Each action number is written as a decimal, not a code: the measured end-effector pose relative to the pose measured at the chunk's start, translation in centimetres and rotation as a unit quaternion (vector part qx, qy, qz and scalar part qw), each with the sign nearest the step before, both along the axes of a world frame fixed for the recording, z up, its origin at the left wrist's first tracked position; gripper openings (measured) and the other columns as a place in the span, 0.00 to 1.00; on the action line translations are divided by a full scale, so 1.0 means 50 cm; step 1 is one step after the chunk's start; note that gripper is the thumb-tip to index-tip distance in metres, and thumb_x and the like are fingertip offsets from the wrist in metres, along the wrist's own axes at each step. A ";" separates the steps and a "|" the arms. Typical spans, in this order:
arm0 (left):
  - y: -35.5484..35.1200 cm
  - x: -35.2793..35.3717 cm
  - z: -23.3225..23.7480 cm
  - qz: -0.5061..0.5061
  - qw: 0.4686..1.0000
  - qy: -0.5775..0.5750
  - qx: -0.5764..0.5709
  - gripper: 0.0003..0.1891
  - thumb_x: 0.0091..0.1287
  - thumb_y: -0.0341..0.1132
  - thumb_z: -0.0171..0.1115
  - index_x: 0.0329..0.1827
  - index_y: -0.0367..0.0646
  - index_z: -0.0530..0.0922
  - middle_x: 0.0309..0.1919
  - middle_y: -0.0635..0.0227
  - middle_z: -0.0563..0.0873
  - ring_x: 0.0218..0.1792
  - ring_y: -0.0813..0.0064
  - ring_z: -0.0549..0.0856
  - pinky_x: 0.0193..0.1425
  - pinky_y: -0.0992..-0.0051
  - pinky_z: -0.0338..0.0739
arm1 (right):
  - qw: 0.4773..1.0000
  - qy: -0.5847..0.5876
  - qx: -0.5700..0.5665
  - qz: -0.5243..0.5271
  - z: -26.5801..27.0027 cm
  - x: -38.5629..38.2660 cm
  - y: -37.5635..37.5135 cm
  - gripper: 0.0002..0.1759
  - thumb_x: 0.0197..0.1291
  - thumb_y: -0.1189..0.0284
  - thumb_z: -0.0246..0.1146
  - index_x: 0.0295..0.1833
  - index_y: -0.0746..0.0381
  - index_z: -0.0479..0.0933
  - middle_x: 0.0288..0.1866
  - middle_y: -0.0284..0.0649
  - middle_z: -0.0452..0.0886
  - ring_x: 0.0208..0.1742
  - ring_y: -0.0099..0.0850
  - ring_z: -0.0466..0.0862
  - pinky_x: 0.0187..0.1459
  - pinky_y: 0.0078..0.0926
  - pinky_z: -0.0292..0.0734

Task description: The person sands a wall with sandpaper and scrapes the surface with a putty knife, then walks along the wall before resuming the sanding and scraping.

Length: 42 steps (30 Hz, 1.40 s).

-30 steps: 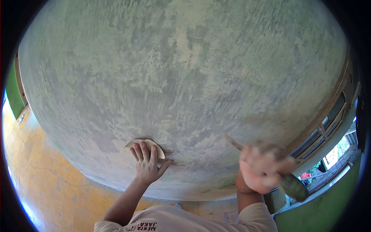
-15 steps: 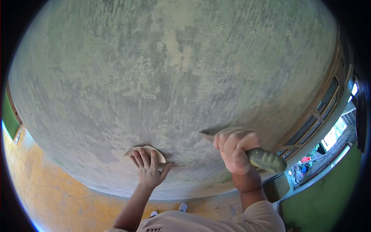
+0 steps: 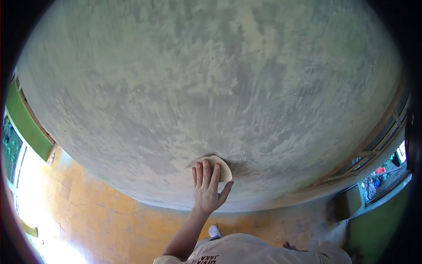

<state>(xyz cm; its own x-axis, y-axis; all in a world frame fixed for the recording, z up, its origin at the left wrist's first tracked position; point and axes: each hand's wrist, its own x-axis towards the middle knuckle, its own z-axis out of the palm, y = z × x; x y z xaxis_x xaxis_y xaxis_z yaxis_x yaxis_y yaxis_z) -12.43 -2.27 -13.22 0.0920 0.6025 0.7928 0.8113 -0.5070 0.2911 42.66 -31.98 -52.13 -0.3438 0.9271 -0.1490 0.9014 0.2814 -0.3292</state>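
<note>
With fingers stretched out, my left hand point(image 3: 208, 191) presses a piece of sandpaper point(image 3: 224, 170) against the lower part of the wall. The sheet is pale beige, with a curled, rounded edge standing out past the fingertips; its side against the wall is hidden. Patchy grey-green plaster covers the wall point(image 3: 198, 97), with lighter smears and scraped marks. A darker patch lies just right of the sheet. My right hand does not show; only the light sleeve on that side is visible at the bottom right.
A worn yellow-orange floor point(image 3: 101, 202) runs along the foot of the wall. At the right is a wooden-framed window point(image 3: 365, 154), with a green surface point(image 3: 373, 233) below. Bright light comes in at the left beside a green wall section point(image 3: 30, 127). One shoe point(image 3: 214, 231) shows below me.
My view has turned, so my left hand and the sandpaper appear farther right. My right hand, which held a scraper with a thick greenish handle, has left the view.
</note>
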 end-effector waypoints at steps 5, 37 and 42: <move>-0.005 0.042 0.073 -0.027 0.999 -0.030 -0.012 0.46 0.60 0.45 0.66 0.74 0.32 0.49 0.72 0.34 0.43 0.73 0.36 0.39 0.72 0.41 0.36 | 0.761 0.111 -0.265 -0.581 0.144 -0.077 -0.103 0.30 0.47 0.53 0.71 0.42 0.71 0.78 0.27 0.47 0.80 0.25 0.36 0.83 0.25 0.34 0.76; 0.025 -0.196 0.136 0.079 0.994 0.056 0.057 0.44 0.66 0.51 0.58 0.76 0.42 0.46 0.75 0.47 0.42 0.75 0.42 0.38 0.74 0.44 0.35 | 0.367 0.890 -0.136 -0.235 0.668 -0.682 0.055 0.16 0.54 0.78 0.61 0.50 0.59 0.71 0.37 0.46 0.79 0.39 0.36 0.81 0.42 0.32 0.77; 0.047 -0.223 0.108 0.064 0.994 0.074 0.046 0.46 0.65 0.55 0.57 0.77 0.42 0.43 0.75 0.46 0.39 0.74 0.40 0.35 0.73 0.42 0.32 | 0.453 0.827 -0.135 -0.306 0.716 -0.784 0.143 0.20 0.55 0.78 0.58 0.55 0.60 0.65 0.30 0.40 0.75 0.27 0.28 0.76 0.30 0.25 0.71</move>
